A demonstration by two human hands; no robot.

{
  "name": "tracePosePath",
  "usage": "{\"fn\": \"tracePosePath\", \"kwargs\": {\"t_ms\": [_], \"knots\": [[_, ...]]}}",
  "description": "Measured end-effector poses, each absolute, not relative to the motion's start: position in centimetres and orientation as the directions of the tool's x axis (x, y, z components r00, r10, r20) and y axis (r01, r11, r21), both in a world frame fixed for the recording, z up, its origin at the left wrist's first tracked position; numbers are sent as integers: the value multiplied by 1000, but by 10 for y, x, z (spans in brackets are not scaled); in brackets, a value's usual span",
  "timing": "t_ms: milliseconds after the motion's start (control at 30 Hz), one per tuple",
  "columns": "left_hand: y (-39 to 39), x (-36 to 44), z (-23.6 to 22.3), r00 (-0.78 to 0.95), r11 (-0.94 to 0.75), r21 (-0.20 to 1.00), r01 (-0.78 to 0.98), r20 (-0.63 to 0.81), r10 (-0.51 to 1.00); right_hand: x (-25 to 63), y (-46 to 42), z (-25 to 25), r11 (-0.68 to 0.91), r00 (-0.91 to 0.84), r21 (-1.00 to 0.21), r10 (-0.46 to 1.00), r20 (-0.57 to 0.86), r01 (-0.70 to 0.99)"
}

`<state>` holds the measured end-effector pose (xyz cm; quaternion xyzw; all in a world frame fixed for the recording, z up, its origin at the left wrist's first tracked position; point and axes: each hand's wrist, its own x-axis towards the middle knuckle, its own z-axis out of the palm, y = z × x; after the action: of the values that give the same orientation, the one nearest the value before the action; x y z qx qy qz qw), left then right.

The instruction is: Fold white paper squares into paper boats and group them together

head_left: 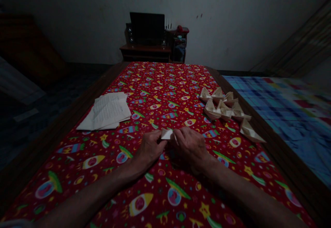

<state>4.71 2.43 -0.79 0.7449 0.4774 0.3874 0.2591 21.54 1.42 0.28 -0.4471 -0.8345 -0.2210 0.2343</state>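
Observation:
A small piece of folded paper (167,134) is held between my two hands, just above the red patterned cloth (165,83). My left hand (150,148) pinches its left end between thumb and fingers. On the right end, my right hand (190,146) closes over the paper and hides part of it. Left of my hands lies a stack of written paper sheets (110,111), with a crease across the top one. To the right, several folded paper boats (223,107) stand close together, and one more paper boat (250,131) sits nearer to me.
Dark wooden edges border the cloth on both sides. Beyond the far end stands a desk (144,48) with a black monitor (147,27), speakers and a red telephone (182,29). A blue checked sheet (248,90) lies at the right.

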Motion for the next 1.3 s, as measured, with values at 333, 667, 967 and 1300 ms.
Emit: {"fn": "tracePosePath", "kwargs": {"t_ms": [333, 667, 967, 1300], "knots": [[21, 47, -2, 303, -450, 709, 543, 335, 892, 221, 12, 6, 583, -586, 224, 562, 583, 781], [21, 27, 15, 274, -136, 875, 465, 4, 962, 226, 16, 5, 647, -683, 327, 429, 591, 689], [26, 26, 3, 198, -110, 959, 262, 58, 978, 235, 26, -6, 486, -402, 67, 629, 666, 871], [32, 17, -5, 242, -248, 931, 269, 184, 953, 247, 27, -6, 397, -109, -782, 912, 396, 481]]}}
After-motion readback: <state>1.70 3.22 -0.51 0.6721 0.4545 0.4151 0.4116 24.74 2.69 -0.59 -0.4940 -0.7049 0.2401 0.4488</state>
